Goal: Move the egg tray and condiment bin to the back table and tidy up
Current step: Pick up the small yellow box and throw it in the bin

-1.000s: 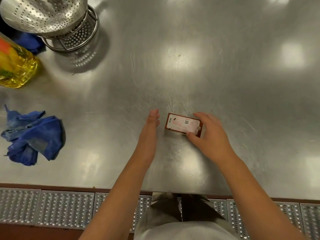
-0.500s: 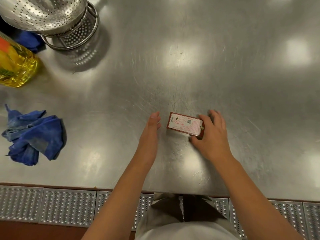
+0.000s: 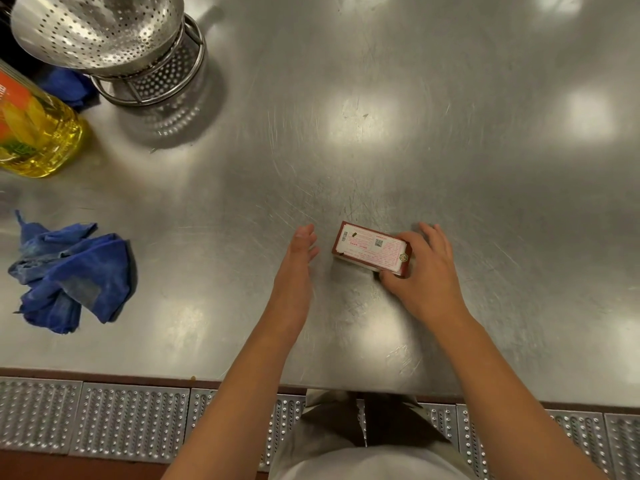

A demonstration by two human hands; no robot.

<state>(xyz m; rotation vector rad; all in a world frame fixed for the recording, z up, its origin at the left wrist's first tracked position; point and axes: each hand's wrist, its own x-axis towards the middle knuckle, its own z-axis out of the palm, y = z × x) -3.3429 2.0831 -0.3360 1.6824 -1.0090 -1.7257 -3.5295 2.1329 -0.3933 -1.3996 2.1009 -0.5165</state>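
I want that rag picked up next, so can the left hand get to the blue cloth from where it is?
Probably yes. The left hand is open and holds nothing, and only bare steel table lies between it and the blue cloth.

Commercial kitchen | scratched stainless bench [image 3: 381,150] | perforated steel colander [image 3: 100,29] at 11 o'clock | cooking oil bottle [image 3: 38,133] at 10 | blue rag [image 3: 72,271] at 9 | studded metal floor grating [image 3: 128,420] at 6
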